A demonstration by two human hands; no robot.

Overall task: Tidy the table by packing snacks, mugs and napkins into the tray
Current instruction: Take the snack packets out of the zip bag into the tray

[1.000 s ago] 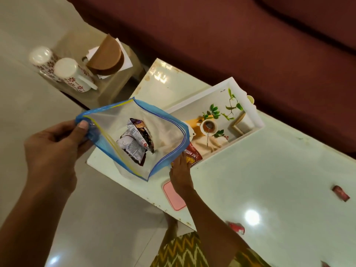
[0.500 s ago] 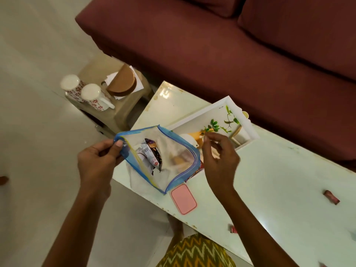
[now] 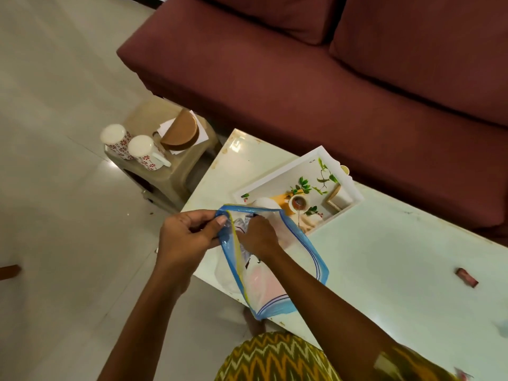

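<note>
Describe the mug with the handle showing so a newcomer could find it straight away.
Start at the maroon sofa and drop to the low beige stool off its left end, beside the white table. Two floral mugs stand upside down there; the wanted mug is the right-hand one, nearer the table, with its white handle pointing right.

A maroon fabric sofa (image 3: 316, 78) runs along the table's far edge; a beige plastic stool (image 3: 165, 182) stands on the pale tiled floor (image 3: 55, 215) off its left corner.
</note>
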